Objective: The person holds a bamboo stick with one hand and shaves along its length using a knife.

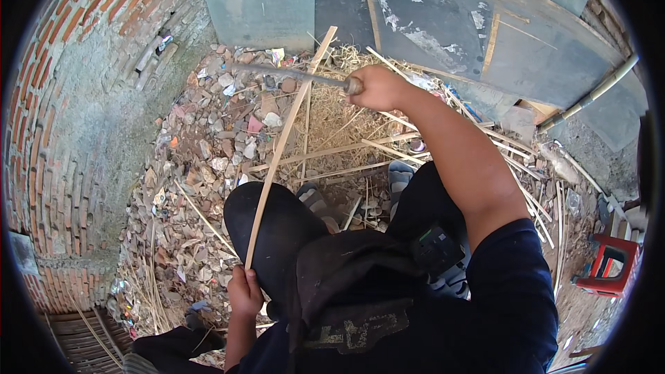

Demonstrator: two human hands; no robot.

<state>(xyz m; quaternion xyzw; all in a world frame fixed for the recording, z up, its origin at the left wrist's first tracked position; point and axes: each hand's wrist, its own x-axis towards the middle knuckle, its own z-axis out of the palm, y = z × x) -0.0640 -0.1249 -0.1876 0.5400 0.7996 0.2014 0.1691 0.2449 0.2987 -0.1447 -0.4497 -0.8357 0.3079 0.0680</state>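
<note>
My left hand (244,292) pinches the lower end of a long, pale bamboo strip (278,147), which slants up and away across my left knee. In my right hand (379,88), held out at arm's length, is the handle of a long-bladed knife. Its blade (291,73) points left and crosses the strip near the far end; motion blurs the tip. Whether blade and strip touch, I cannot tell. Below the blade lies a heap of fine bamboo shavings (336,121).
Several cut strips (533,159) lie to the right, over rubble and stones (208,166). A brick wall (69,118) rises at the left, grey panels (429,28) at the back. A red stool (609,266) stands far right. Dark cloth (170,350) shows at the lower left.
</note>
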